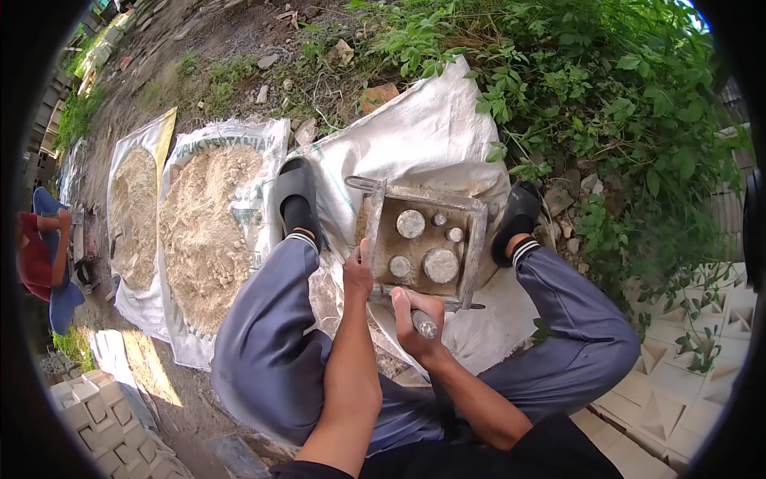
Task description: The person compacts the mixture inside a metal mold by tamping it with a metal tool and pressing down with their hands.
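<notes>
A square mould frame (477,239) with grey bars lies between my feet on a white sack. Inside it, several round grey plugs of different sizes, including a large one (440,265) and another (410,224), stand up from a sandy bed. My left hand (358,273) is closed at the frame's left bar, near the close corner. In my right hand (418,315) is a grey, round-ended handle (424,324), gripped over the near side of the frame; whatever the handle belongs to is hidden.
Two opened sacks of pale sandy powder (209,239) lie to the left. Leafy plants (606,96) and stones border the right and far side. Stacked pale patterned blocks (678,391) stand at lower right, more blocks (108,415) at lower left. Another person (44,255) sits at far left.
</notes>
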Demonstrator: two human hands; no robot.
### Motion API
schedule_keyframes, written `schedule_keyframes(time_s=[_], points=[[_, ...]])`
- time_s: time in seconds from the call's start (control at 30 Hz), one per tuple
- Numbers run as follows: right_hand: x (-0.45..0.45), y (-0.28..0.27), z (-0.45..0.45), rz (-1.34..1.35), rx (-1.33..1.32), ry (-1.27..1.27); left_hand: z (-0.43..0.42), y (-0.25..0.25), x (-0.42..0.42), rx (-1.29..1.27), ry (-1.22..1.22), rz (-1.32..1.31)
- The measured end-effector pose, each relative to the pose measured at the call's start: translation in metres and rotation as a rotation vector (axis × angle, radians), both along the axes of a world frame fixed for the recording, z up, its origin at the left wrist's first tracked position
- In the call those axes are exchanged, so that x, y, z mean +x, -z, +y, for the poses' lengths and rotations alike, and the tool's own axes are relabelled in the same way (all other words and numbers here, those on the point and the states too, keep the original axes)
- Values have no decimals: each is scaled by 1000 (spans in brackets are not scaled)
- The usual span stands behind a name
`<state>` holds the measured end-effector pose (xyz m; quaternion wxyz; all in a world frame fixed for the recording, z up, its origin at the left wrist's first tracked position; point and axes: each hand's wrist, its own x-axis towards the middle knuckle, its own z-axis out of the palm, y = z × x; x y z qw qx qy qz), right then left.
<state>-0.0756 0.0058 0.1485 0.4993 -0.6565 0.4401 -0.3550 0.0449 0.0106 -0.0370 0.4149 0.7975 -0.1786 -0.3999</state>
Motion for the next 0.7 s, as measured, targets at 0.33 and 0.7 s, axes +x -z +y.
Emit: schedule_keyframes(time_s=[0.33,0.7], points=[[-47,-6,-5,-134,138,202,-2,-10,0,4,2,-75],[-79,4,7,-83,-75,281,-5,-7,-9,43,-64,-297]])
